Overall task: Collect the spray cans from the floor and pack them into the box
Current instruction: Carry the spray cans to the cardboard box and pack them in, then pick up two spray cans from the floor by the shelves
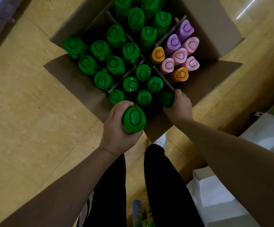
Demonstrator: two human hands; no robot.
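An open cardboard box (215, 38) with crossed dividers stands on the floor, filled with upright spray cans seen from above. Most have green caps (115, 35); the right compartment holds pink (179, 56), purple (174, 41) and orange caps (181, 74). My left hand (116, 128) grips a green-capped can (133, 118) above the box's near corner. My right hand (179, 105) holds another green-capped can (166, 98) at the near compartment's right edge, its body hidden inside the box.
Box flaps (64, 69) spread out over the yellow tiled floor (26, 128). My legs in black trousers (162, 185) stand just in front of the box. White packaging (215, 194) lies at the lower right, and a colourful can (137, 213) lies between my legs.
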